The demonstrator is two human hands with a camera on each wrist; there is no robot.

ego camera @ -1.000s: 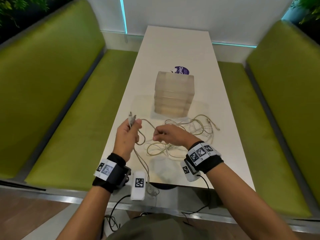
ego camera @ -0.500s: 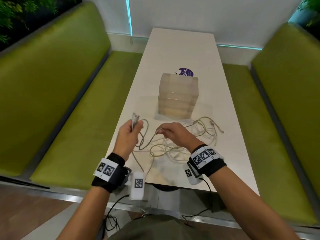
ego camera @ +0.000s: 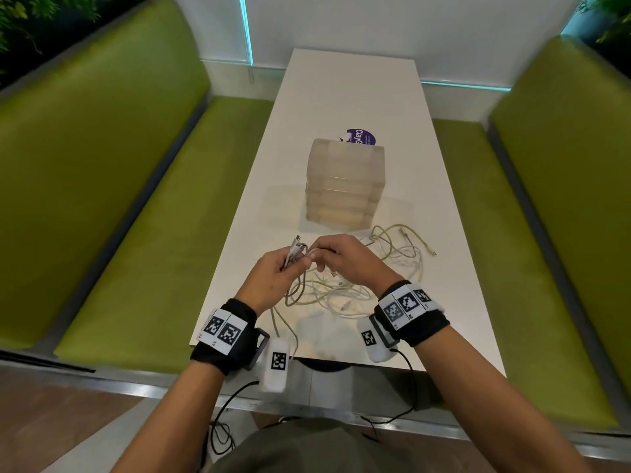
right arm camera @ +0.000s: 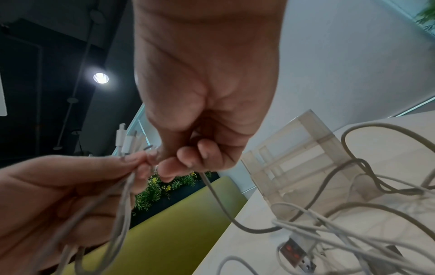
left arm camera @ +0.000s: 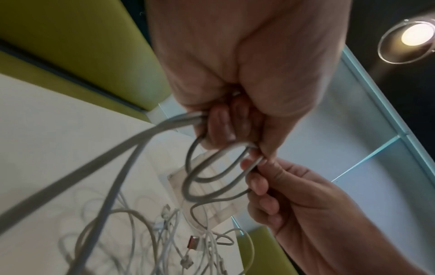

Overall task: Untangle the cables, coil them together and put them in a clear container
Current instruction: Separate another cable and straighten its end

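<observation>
A tangle of white and grey cables [ego camera: 345, 291] lies on the white table [ego camera: 355, 97] near its front edge. My left hand [ego camera: 273, 271] grips several cable strands with their plug ends [ego camera: 295, 249] sticking up above the fist. My right hand [ego camera: 341, 256] meets it and pinches a grey cable loop [left arm camera: 212, 178] against the left fingers [right arm camera: 139, 160]. The rest of the cables [right arm camera: 353, 232] trail down to the table. Behind the tangle stands the clear stacked container [ego camera: 345, 184], also seen in the right wrist view as the container [right arm camera: 306, 158].
A purple round sticker [ego camera: 360, 138] lies behind the container. Green benches [ego camera: 143, 206] run along both sides of the table, the right one [ego camera: 532, 233] close by. A red-tongued USB plug [right arm camera: 296, 254] lies among the loose cables.
My right hand has moved left and up from the tangle to meet the left hand, bringing a cable loop to it. The left hand has kept its grip on the plug ends.
</observation>
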